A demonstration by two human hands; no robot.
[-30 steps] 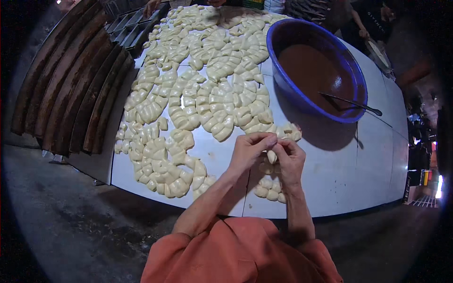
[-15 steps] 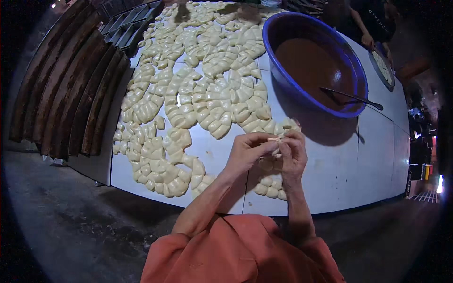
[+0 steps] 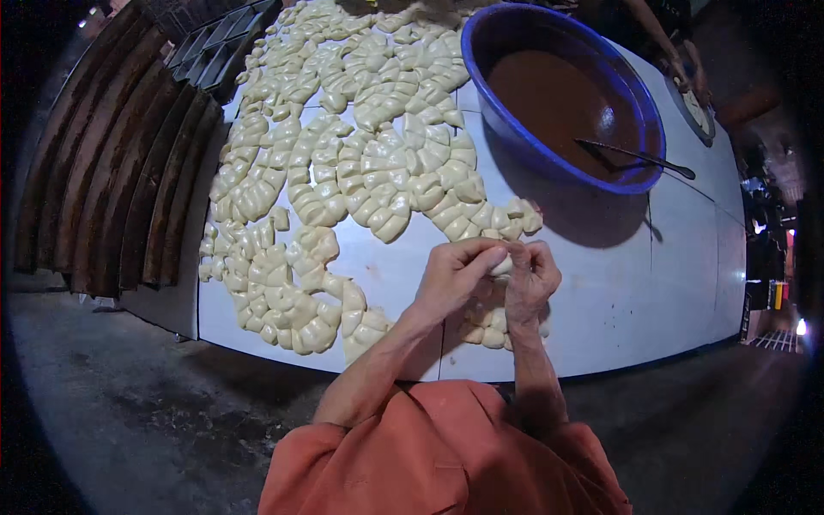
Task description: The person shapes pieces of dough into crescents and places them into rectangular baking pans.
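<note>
Both my hands meet over the near part of a white table (image 3: pixel 637 296), fingertips pinched together. My left hand (image 3: pixel 455 276) and my right hand (image 3: pixel 532 283) are closed on one small pale dough piece (image 3: pixel 502 267), mostly covered by the fingers. Below them lies a small cluster of dough pieces (image 3: pixel 487 327), partly hidden by my right wrist. Just beyond my fingertips ends a strip of glossy dough pieces (image 3: pixel 470 221), which joins a wide spread of similar pieces (image 3: pixel 378 176) over the table's left half.
A big blue basin (image 3: pixel 515 129) of brown paste (image 3: pixel 549 99) stands at the back right, with a dark long-handled spoon (image 3: pixel 639 157) in it. Dark curved boards (image 3: pixel 112 172) and metal trays (image 3: pixel 225 50) flank the table's left. A co-worker's hands (image 3: pixel 687 81) touch a round tray (image 3: pixel 697 118).
The table and basin sit slightly higher in view. My fingers have drawn closer together around the dough piece, and my right hand has turned a little. The co-worker's arms reach farther over the round tray.
</note>
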